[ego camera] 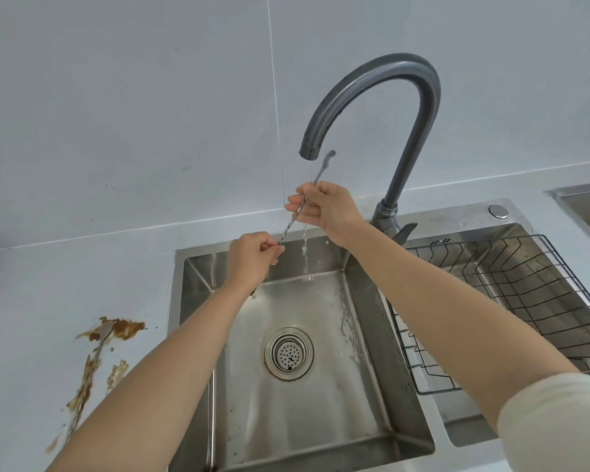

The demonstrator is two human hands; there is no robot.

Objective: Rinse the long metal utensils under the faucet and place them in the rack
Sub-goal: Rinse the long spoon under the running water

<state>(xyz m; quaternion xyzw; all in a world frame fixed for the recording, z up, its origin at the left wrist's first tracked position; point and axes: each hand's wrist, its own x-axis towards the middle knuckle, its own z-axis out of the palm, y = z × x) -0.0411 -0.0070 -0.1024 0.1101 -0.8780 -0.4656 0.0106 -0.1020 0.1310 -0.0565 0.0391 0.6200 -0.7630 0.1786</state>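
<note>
I hold a long twisted metal utensil [295, 216] slanted under the faucet [382, 107]. My left hand [251, 258] pinches its lower end over the sink. My right hand [324, 207] wraps its fingers round the shaft higher up, just below the spout. The utensil's upper tip sits blurred beside the spout mouth. A thin stream of water [305, 253] falls past my right hand into the left sink basin [372, 335]. A second long metal spoon [97, 349] lies on the counter at the left in a brown sauce smear. The black wire rack [532, 301] sits in the right basin.
Brown sauce stains [123, 330] streak the grey counter left of the sink. A round drain strainer [289, 353] lies in the basin floor. The faucet's lever [406, 231] points right behind my right wrist. Another steel tray edge [583, 206] shows at far right.
</note>
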